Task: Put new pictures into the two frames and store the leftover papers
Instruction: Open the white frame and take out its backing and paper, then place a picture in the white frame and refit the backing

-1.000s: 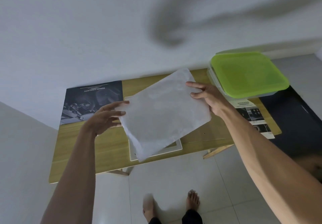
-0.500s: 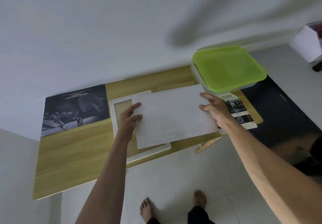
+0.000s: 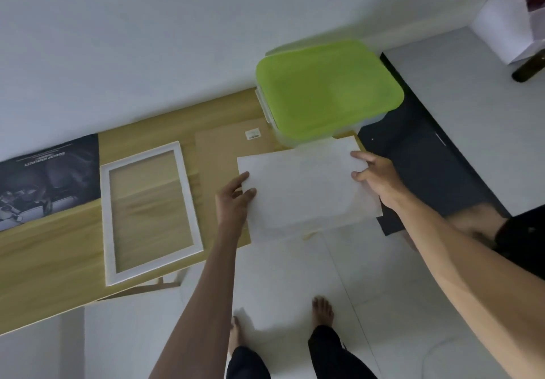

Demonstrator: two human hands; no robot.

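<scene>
Head view looks down on a wooden table [image 3: 53, 263] with both hands holding one white sheet of paper [image 3: 303, 189] flat over its right end. Left hand [image 3: 233, 201] pinches the sheet's left edge, thumb on top; right hand [image 3: 376, 178] grips the right edge near the far corner. The sheet's long axis runs left to right, between the two hands, and its near edge overhangs the table edge.

An empty white picture frame [image 3: 188, 201] lies flat to the left of the sheet, just beside the left hand, long axis running near to far. So the paper sits crosswise to the frame; it would probably need a quarter turn to go in. A brown backing board [image 3: 224, 148] lies partly under the sheet. A green-lidded storage box [image 3: 327, 89] stands just beyond the sheet's far edge, nearer the right hand. A dark printed poster [image 3: 47, 183] lies at far left.
</scene>
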